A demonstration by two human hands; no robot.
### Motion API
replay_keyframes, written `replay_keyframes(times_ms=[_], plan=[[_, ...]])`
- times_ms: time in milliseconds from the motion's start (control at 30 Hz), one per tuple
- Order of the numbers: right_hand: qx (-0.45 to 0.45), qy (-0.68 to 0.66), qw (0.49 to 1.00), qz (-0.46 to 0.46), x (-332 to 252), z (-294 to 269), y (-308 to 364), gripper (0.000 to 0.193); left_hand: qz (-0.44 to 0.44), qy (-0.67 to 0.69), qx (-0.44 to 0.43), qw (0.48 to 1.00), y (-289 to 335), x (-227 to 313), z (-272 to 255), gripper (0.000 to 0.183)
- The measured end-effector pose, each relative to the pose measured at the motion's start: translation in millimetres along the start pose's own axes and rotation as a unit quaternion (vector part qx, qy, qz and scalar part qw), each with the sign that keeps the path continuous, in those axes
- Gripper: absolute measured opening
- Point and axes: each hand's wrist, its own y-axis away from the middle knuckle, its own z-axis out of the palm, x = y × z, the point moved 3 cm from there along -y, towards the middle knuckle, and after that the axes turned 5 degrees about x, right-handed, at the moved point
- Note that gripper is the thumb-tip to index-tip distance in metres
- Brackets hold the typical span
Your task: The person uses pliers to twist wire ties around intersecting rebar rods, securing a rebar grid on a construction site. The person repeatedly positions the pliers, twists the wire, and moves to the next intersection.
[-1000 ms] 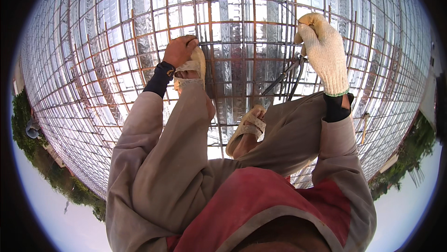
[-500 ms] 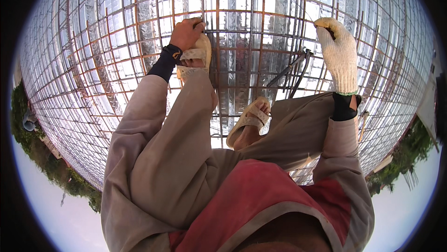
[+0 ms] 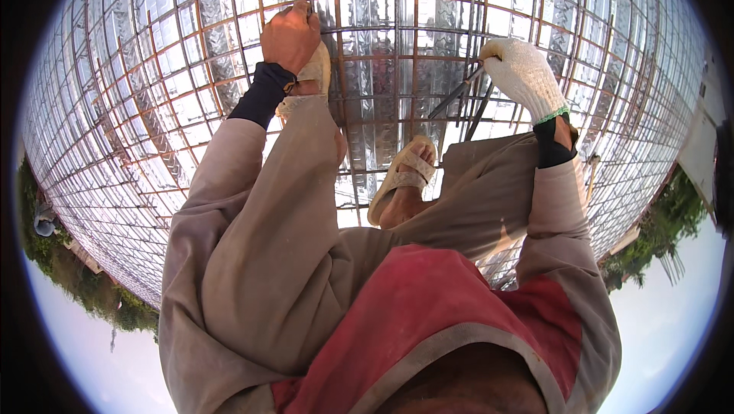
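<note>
My bare left hand (image 3: 290, 38), with a black wristband, is closed at a bar of the steel rebar mesh (image 3: 367, 29), just beyond the toe of my left sandal (image 3: 315, 70). What its fingertips pinch is hidden. My right hand (image 3: 524, 74) wears a white knitted glove, its fingers curled in a pinch at the head of a pair of pincers (image 3: 451, 99). The pincers' dark handles lie spread on the mesh, pointing back toward me, and their jaws are covered by the glove.
Shiny corrugated metal sheeting (image 3: 367, 135) lies under the bars. My right sandal (image 3: 405, 177) stands on the mesh between my bent legs. Dark bars run close together beyond the pincers. Green trees (image 3: 76, 276) and sky show past the edges.
My right hand has come down and to the left, from above the mesh onto the pincers' head. The left hand stays at the same bar. The whole view has shifted slightly.
</note>
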Motion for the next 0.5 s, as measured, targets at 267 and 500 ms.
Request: replay_keyframes(times_ms=[267, 500], plan=[[0.008, -0.033, 0.999, 0.043, 0, 67, -25, 0.036, 0.115, 0.205, -0.002, 0.972, -13, 70, 31, 0.029], [0.058, -0.106, 0.986, 0.117, -10, 105, -29, 0.034, 0.327, 0.089, 0.025, 0.94, -19, 108, 32, 0.026]])
